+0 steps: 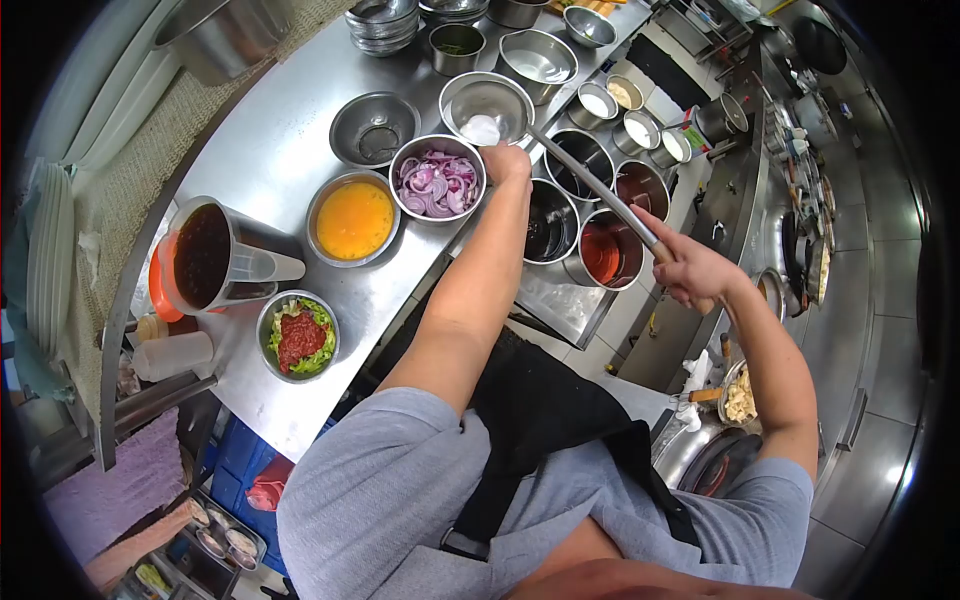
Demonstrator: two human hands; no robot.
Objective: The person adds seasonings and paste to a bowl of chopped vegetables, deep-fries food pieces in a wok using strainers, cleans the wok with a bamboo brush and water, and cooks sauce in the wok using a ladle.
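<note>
My right hand (690,262) is closed around the pale grip of a long-handled ladle (598,190). The metal shaft slants up and left to the rim of a round metal bowl shape (487,92) with something white at its bottom; I cannot tell whether this is the ladle's own head. At the near edge of that rim is my left hand (508,163), its fingers curled and mostly hidden. Just left of it stands a metal bowl of sliced red onion (438,186). Beside that are a bowl of orange-yellow liquid (354,220) and a wet metal bowl (374,130).
A pitcher of dark liquid (205,255) and a bowl of greens with red sauce (305,338) stand on the steel counter (262,180). Several metal pots, one with red liquid (602,250), sit ahead of my right arm. Seasoning tins (597,102) are beyond. A stove area runs along the right.
</note>
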